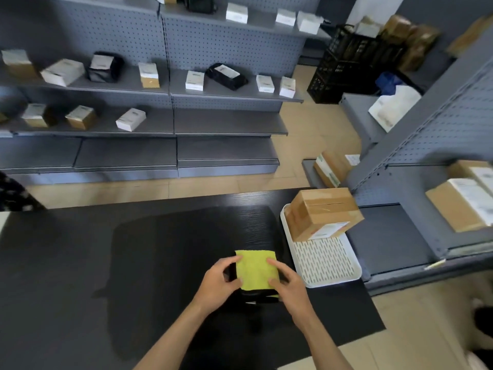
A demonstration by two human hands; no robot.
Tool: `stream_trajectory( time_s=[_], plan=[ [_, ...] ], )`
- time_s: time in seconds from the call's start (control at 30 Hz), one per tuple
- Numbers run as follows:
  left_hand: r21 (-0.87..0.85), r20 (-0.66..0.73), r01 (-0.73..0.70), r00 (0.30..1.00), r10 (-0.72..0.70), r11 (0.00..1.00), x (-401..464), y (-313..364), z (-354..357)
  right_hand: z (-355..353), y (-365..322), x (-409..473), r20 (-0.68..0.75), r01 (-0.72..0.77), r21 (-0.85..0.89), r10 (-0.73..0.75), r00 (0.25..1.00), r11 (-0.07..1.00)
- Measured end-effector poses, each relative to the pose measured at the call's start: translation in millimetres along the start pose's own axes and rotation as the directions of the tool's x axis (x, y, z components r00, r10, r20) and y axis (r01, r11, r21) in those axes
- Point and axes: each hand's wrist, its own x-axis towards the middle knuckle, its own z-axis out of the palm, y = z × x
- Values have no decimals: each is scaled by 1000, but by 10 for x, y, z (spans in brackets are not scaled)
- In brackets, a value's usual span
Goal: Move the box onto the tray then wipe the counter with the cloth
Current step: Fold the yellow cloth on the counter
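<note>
I see the yellow cloth (255,268) folded into a near-square patch on the black counter (106,249), its slightly longer side running from me toward the far edge. My left hand (217,280) pinches its left edge, thumb on top at the near corner and fingers curled at the far corner; my right hand (288,283) lies along the right edge with fingers pressed onto the fabric. Under the near edge of the cloth sits something dark that I cannot make out.

The cardboard box (322,212) rests on the far end of the white slotted tray (328,260), turned askew so one corner overhangs the tray's right rim, its label facing near. The tray lies just right of the cloth, its long axis running near to far, by the counter's right edge.

Grey shelving (160,84) with small parcels stands well beyond the far edge, and another shelf unit (416,145) crowds the right side. The counter to the left of the cloth is wide and bare
</note>
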Motion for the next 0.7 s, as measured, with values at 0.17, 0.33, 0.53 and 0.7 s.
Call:
stream_trajectory(
  time_s=[0.17,0.33,0.53,0.7],
  plan=[
    [109,62,-10,998,4,994,444,70,656,-760,226,318,64,-54,-15,55,996,998],
    [160,36,43,998,-50,986,850,161,1485,-1515,517,647,76,-92,-67,97,992,994],
    [201,-17,127,992,-126,971,1191,274,2318,-2255,814,1001,84,-118,-219,139,987,969],
    [226,-67,184,983,-173,957,1410,329,2761,-2602,967,1263,83,-121,-314,154,985,942]
  ],
)
